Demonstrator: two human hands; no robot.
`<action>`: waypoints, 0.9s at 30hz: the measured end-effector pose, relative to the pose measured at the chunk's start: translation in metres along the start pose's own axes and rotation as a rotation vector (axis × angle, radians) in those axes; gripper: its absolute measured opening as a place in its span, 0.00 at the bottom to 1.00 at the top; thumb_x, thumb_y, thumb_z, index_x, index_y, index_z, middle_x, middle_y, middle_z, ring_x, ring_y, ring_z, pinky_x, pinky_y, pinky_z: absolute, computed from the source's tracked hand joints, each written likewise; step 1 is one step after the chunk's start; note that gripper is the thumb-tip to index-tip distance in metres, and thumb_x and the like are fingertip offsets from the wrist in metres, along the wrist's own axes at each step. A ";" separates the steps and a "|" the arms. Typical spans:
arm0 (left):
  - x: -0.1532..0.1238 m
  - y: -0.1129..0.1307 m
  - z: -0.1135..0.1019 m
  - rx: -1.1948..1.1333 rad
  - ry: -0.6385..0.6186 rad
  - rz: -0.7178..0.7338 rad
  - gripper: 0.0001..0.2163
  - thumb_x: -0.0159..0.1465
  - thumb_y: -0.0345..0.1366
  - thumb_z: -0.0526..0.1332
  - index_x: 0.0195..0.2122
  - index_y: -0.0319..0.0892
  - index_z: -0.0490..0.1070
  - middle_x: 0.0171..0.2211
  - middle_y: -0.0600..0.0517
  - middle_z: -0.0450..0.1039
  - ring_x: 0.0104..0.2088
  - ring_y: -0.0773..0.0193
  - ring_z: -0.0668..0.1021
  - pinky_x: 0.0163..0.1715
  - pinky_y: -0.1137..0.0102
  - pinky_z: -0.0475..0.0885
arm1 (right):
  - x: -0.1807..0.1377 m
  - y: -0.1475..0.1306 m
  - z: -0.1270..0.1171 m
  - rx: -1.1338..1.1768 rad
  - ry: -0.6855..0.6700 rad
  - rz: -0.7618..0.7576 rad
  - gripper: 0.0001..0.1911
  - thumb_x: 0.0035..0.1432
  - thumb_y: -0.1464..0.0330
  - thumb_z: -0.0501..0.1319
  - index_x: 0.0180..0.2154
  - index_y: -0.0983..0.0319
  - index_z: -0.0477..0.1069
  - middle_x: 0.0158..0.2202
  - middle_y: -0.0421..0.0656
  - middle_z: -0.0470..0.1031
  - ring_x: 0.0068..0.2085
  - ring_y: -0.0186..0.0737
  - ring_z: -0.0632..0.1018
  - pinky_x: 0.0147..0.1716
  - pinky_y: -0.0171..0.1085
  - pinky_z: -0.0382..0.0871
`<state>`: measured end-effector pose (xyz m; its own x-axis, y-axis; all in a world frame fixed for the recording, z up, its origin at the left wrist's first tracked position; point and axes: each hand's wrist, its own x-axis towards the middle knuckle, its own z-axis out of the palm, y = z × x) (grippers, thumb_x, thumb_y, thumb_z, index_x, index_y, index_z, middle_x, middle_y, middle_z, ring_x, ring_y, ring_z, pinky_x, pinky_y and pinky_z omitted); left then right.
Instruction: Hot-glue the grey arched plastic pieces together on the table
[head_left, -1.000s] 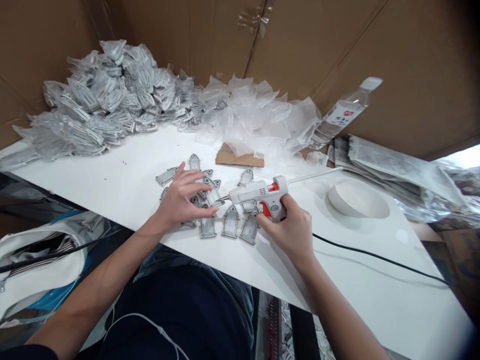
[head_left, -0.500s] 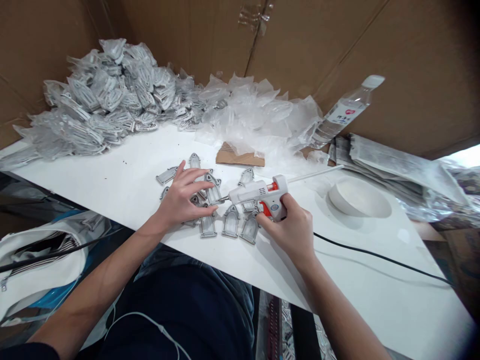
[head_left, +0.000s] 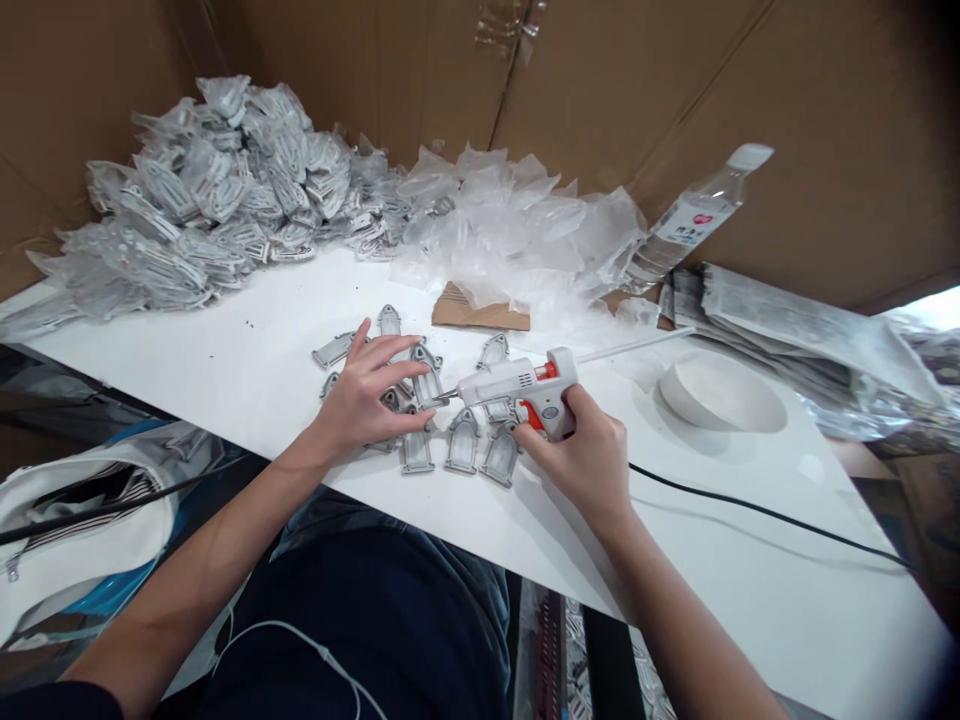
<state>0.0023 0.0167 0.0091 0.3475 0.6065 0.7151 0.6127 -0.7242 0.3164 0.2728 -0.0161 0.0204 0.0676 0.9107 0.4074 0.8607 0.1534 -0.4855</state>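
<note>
My right hand (head_left: 581, 450) is wrapped round the grip of a white hot glue gun (head_left: 495, 384) with a red trigger and a glue stick jutting from its back. The gun's nozzle points left, at the lower edge of a small grey arched frame piece (head_left: 427, 385). My left hand (head_left: 367, 390) holds that piece between thumb and fingers, slightly tilted. Several similar grey pieces lie around and under my hands, among them an arched piece (head_left: 461, 442) below the nozzle. Part of the group is hidden behind my left hand.
Bagged grey pieces (head_left: 225, 190) are heaped at the back left, beside clear plastic bags (head_left: 517, 220). A cardboard scrap (head_left: 480, 310) lies ahead. On the right are a water bottle (head_left: 686, 225), a white bowl (head_left: 720, 395) and the black cord (head_left: 750, 505). Cardboard walls stand behind.
</note>
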 end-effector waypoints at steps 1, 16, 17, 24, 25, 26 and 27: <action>0.000 0.000 0.000 -0.001 -0.001 -0.004 0.15 0.55 0.42 0.72 0.42 0.45 0.77 0.53 0.45 0.77 0.53 0.51 0.79 0.68 0.40 0.53 | 0.000 0.000 0.000 0.000 -0.002 0.001 0.15 0.43 0.58 0.60 0.27 0.56 0.55 0.17 0.32 0.59 0.19 0.33 0.60 0.22 0.35 0.55; 0.000 0.000 -0.001 0.007 -0.015 0.009 0.15 0.56 0.41 0.72 0.43 0.45 0.76 0.54 0.44 0.77 0.53 0.52 0.79 0.68 0.40 0.52 | 0.000 0.001 0.001 0.013 0.008 -0.002 0.15 0.43 0.59 0.61 0.27 0.56 0.55 0.18 0.32 0.59 0.19 0.32 0.59 0.22 0.34 0.54; 0.000 0.000 -0.001 0.007 -0.016 0.010 0.15 0.56 0.41 0.72 0.42 0.45 0.76 0.54 0.44 0.77 0.53 0.51 0.79 0.68 0.40 0.52 | 0.000 0.001 0.001 0.009 0.014 -0.004 0.16 0.43 0.59 0.61 0.27 0.56 0.54 0.18 0.32 0.59 0.19 0.32 0.59 0.22 0.34 0.54; 0.001 0.002 -0.003 -0.009 -0.037 -0.019 0.23 0.56 0.41 0.72 0.51 0.45 0.70 0.54 0.44 0.76 0.55 0.51 0.78 0.69 0.42 0.50 | -0.002 -0.002 0.000 0.006 0.057 -0.015 0.19 0.44 0.57 0.64 0.27 0.57 0.54 0.18 0.33 0.59 0.19 0.31 0.59 0.22 0.34 0.55; 0.001 0.002 -0.003 -0.015 -0.039 -0.026 0.25 0.56 0.41 0.71 0.53 0.45 0.68 0.54 0.44 0.76 0.56 0.51 0.77 0.69 0.43 0.49 | -0.002 -0.002 0.000 0.007 0.059 -0.020 0.19 0.44 0.57 0.64 0.27 0.57 0.54 0.18 0.33 0.59 0.19 0.31 0.59 0.22 0.34 0.55; 0.001 0.003 -0.003 -0.021 -0.039 -0.032 0.26 0.56 0.41 0.71 0.55 0.45 0.67 0.54 0.44 0.76 0.56 0.51 0.77 0.70 0.44 0.48 | -0.002 -0.002 0.000 0.006 0.062 -0.023 0.19 0.44 0.57 0.64 0.27 0.57 0.54 0.18 0.32 0.59 0.19 0.31 0.59 0.22 0.34 0.55; 0.001 0.003 -0.004 -0.025 -0.036 -0.035 0.27 0.56 0.41 0.71 0.56 0.46 0.65 0.54 0.45 0.75 0.57 0.52 0.77 0.70 0.44 0.48 | -0.002 -0.002 0.000 0.003 0.064 -0.025 0.19 0.44 0.57 0.64 0.27 0.57 0.54 0.18 0.32 0.59 0.19 0.31 0.59 0.22 0.34 0.55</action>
<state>0.0019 0.0139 0.0128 0.3521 0.6425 0.6806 0.6070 -0.7103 0.3565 0.2706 -0.0180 0.0206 0.0781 0.8801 0.4684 0.8609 0.1774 -0.4769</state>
